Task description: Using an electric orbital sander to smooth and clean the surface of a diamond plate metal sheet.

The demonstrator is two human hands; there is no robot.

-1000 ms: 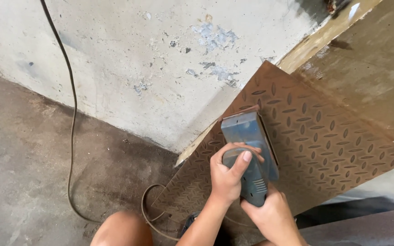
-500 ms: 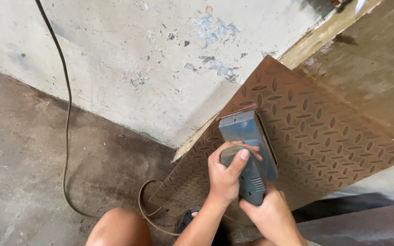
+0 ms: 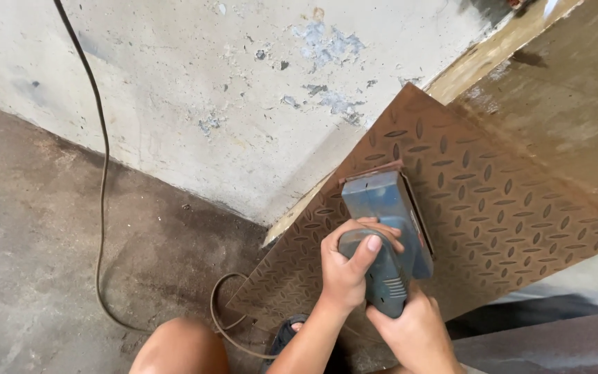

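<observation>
Rust-brown tread plate (image 3: 479,201) leans at the wall (image 3: 230,90) | blue sander (image 3: 385,221) lies flat on it, long axis running away from you | your left hand (image 3: 344,270) wraps the front knob, right hand (image 3: 413,332) grips the rear handle nearest you | cord (image 3: 102,208) trails left across the floor (image 3: 36,263).

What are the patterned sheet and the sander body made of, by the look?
Patterned sheet: likely steel tread plate, given the raised lozenge pattern and the dull brown, rusty-looking surface. Sander: probably moulded plastic housing, blue-grey, matte, scuffed, with ribbed vents on the grip; its base pad is edged in brown abrasive paper.
</observation>
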